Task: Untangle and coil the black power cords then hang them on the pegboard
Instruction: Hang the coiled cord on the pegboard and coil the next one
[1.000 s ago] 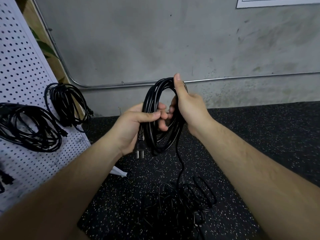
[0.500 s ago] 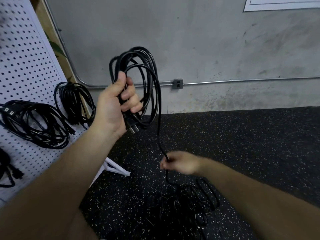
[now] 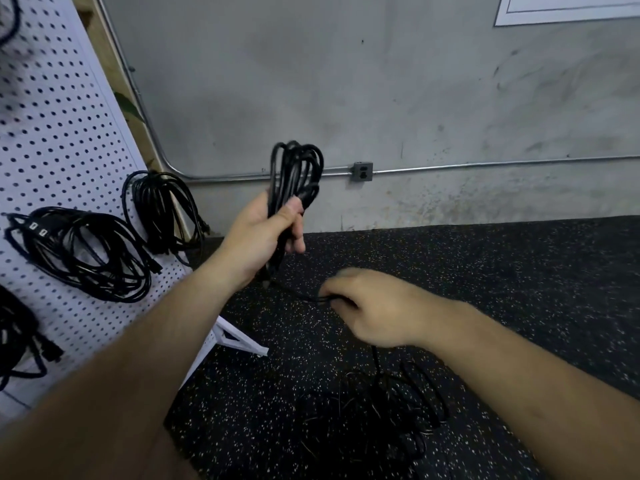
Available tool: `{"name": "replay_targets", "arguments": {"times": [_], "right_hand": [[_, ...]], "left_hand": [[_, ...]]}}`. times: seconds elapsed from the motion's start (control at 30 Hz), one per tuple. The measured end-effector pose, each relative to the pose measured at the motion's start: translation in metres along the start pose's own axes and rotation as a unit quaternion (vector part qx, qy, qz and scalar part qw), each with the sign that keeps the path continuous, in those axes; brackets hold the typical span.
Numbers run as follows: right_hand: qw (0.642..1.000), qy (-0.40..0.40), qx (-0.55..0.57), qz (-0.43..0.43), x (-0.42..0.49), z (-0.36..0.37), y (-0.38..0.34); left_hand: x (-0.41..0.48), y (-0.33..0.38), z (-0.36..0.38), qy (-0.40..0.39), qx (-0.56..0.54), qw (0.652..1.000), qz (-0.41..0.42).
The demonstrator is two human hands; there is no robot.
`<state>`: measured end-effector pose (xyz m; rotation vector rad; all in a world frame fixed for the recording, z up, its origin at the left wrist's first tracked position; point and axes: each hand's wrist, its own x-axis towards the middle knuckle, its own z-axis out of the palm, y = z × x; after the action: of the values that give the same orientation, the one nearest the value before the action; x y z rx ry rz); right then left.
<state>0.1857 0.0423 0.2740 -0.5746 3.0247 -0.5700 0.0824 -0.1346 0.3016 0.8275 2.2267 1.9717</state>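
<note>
Speckled black floor (image 3: 519,271) holds a messy cord pile (image 3: 374,410) close by; right hand (image 3: 374,306) pinches the loose cord (image 3: 294,293) to pull it free; left hand (image 3: 263,233) grips the coil (image 3: 294,174) tight so loops do not slip; farther off, finished cords (image 3: 79,251) hang on the pegboard (image 3: 62,133)

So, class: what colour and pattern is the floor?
The floor is black with small pale speckles; the head view shows it.

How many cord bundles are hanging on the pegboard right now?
3: right bundle near the pegboard edge, middle bundle, lower-left bundle cut off by the frame. More may hang out of view.
</note>
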Motion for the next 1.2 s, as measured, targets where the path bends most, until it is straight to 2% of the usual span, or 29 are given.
{"name": "replay_targets", "arguments": {"times": [0.1,0.17,0.27,0.37,0.43,0.5,0.57,0.7,0.77,0.83,0.97,1.07,1.2], "right_hand": [[0.992,0.121,-0.009,-0.035,-0.004,-0.021,0.002],[0.98,0.195,0.019,-0.035,-0.002,-0.03,0.008],[0.95,0.279,0.135,0.046,0.002,-0.038,0.012],[0.906,0.341,0.233,0.09,0.009,-0.042,0.013],[0.879,0.367,0.287,0.1,0.009,-0.04,0.01],[0.867,0.37,0.322,0.091,0.007,-0.032,0.008],[0.876,0.334,0.337,0.086,0.002,-0.015,0.008],[0.9,0.142,0.389,0.132,-0.01,0.042,0.023],[0.911,0.078,0.383,0.132,-0.015,0.066,0.03],[0.909,0.103,0.385,0.124,-0.015,0.073,0.033],[0.885,0.251,0.38,0.097,-0.008,0.045,0.027],[0.881,0.307,0.351,0.084,-0.001,0.019,0.017],[0.876,0.342,0.3,0.16,0.002,0.004,0.009]], "left_hand": [[-0.006,0.0,0.016,-0.059,0.049,0.997,-0.012],[-0.01,0.0,0.025,-0.063,0.048,0.997,-0.017],[-0.012,0.002,0.033,-0.07,0.048,0.996,-0.014],[-0.013,0.004,0.037,-0.093,-0.03,0.995,-0.029],[-0.01,0.007,0.038,-0.079,-0.097,0.991,-0.035],[-0.006,0.012,0.038,-0.044,-0.155,0.986,-0.031],[-0.003,0.017,0.035,-0.01,-0.208,0.978,-0.026],[0.005,0.022,0.015,0.045,-0.292,0.955,-0.02],[0.01,0.023,0.001,0.056,-0.323,0.945,-0.01],[0.012,0.023,-0.008,0.06,-0.321,0.945,-0.004],[0.007,0.019,-0.002,0.049,-0.292,0.954,-0.037],[0.003,0.02,0.013,0.028,-0.285,0.956,-0.062],[-0.005,0.024,0.031,0.005,-0.301,0.951,-0.068]]}}
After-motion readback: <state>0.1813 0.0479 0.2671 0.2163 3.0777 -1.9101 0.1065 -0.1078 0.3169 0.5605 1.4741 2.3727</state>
